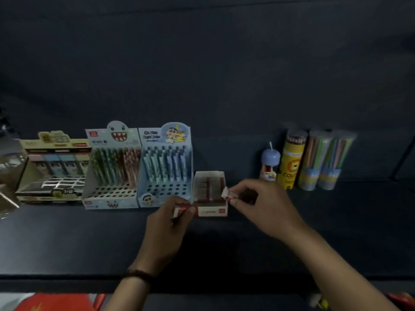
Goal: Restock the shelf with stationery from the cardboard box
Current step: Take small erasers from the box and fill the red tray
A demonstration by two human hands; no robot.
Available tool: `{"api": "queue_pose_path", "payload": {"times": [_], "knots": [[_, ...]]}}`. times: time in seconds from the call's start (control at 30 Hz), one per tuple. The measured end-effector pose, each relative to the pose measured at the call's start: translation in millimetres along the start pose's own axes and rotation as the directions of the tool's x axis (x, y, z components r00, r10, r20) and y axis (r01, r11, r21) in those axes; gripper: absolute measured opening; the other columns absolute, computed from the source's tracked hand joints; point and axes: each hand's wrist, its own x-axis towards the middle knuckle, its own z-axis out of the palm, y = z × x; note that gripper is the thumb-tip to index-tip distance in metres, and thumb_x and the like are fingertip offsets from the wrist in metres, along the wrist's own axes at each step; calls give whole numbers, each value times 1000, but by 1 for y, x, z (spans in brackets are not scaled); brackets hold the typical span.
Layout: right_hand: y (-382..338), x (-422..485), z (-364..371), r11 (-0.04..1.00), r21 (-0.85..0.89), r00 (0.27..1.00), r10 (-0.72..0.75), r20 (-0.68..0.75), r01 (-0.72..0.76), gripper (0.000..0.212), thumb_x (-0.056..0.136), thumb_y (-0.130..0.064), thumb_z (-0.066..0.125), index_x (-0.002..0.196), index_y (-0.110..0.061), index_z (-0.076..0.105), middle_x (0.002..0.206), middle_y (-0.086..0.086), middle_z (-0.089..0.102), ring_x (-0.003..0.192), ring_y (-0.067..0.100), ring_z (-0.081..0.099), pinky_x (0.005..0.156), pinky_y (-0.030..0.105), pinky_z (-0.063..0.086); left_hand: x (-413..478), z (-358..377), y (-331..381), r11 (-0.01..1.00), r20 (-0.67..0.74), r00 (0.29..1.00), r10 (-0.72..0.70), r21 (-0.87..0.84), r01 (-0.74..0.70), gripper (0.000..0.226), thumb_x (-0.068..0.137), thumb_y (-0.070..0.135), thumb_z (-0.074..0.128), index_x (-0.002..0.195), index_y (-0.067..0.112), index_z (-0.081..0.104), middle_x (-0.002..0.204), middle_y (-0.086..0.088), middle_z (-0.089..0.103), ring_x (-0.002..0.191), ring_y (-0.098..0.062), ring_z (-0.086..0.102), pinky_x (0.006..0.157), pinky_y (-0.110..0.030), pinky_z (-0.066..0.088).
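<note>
A small red-and-white display box [210, 194] of little red-and-white packs stands on the dark shelf [224, 243], just right of the blue pen display. My left hand [167, 223] grips the box's front left flap. At the box's right edge my right hand [258, 203] pinches a small red-and-white pack [226, 194]. The cardboard box is out of view.
Along the shelf's back stand a beige eraser display [54, 167], a monster pen display [112, 167] and a blue cartoon pen display [166, 167]. To the right are a small blue-capped jar [270, 162], a yellow pencil tube [289, 160] and two clear tubes [325, 160]. Red packaging [56, 303] lies below.
</note>
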Motion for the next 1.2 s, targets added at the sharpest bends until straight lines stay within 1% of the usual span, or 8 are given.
{"api": "queue_pose_path", "payload": {"times": [0.17,0.4,0.6,0.77,0.93,1.03,1.1,1.2], "knots": [[10,62,34,985,-170,990,16,141,8,7,88,-28,84,94,-29,82,91,-21,76,90,-5,70,83,28,62,41,7,-27,994,82,995,52,88,-60,5,99,35,69,96,36,66,84,22,69,84,8,64,67,-10,43],[10,97,60,948,-311,900,81,429,63,7,90,-28,81,97,-25,83,92,-15,78,83,-4,70,74,22,61,50,8,-47,980,85,992,-97,-165,110,12,102,30,67,90,29,70,78,9,74,67,-7,68,61,-27,51],[13,106,73,933,-354,849,130,512,70,8,89,-22,80,95,-24,85,93,-16,78,84,-4,70,81,28,63,47,9,-52,975,119,991,-66,-202,89,8,103,25,63,97,29,67,81,6,72,67,-9,68,61,-29,53],[20,105,81,916,-393,871,127,474,80,6,88,-20,81,90,-25,85,88,-16,76,80,-2,69,79,32,63,48,11,-57,983,122,990,-64,-164,83,7,103,31,61,98,31,66,79,8,72,70,-10,69,66,-41,58],[13,100,69,933,-356,886,119,449,55,12,98,-32,73,99,-27,84,95,-15,78,85,-4,69,82,29,60,42,10,-48,933,71,991,-115,-335,132,11,109,29,52,102,23,59,86,8,72,72,-9,66,67,-38,55],[8,87,56,982,-186,984,60,171,-28,12,100,-28,71,103,-29,83,98,-19,78,93,-7,69,86,24,57,41,4,-40,894,48,991,-123,-428,132,17,111,16,50,97,10,54,83,7,66,70,-7,60,64,-31,52],[0,73,51,999,-36,999,39,21,-38,9,98,-25,75,100,-29,83,96,-20,78,95,-4,71,86,23,57,40,-2,-30,838,73,987,-140,-522,158,29,111,22,52,84,12,56,70,6,56,64,-10,49,58,-27,43],[-17,52,55,983,173,998,54,35,-59,9,93,-24,81,101,-27,82,97,-13,80,95,5,75,87,29,60,39,-10,-10,774,141,983,-118,-608,180,45,112,27,48,70,29,65,63,5,49,58,-9,41,52,-20,34]]}}
